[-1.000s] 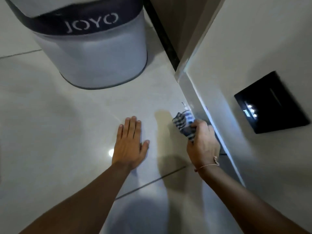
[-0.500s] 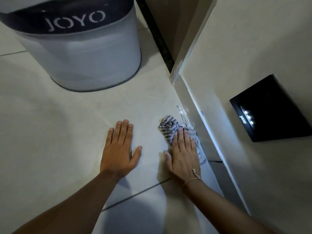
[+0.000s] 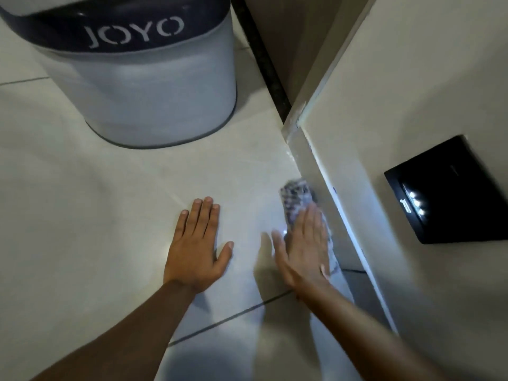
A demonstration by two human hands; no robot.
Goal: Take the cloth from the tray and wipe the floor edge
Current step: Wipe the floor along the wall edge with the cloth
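Observation:
A striped blue and white cloth point(image 3: 295, 198) lies on the pale tiled floor right against the white skirting point(image 3: 324, 193) at the foot of the wall. My right hand point(image 3: 303, 247) presses flat on the cloth's near part, fingers together and blurred by motion. The cloth's far end sticks out beyond my fingertips. My left hand point(image 3: 196, 246) rests flat on the floor to the left, palm down, fingers slightly spread, holding nothing. No tray is in view.
A large grey bin point(image 3: 143, 86) with a dark band reading JOYO stands on the floor at the back left. A black panel with small lights point(image 3: 450, 191) sits on the right wall. A dark strip point(image 3: 264, 59) runs along the floor behind the wall corner.
My right hand went from gripping the bunched cloth at the skirting to pressing it flat, then slid it along the floor edge. My left hand stayed planted on the floor.

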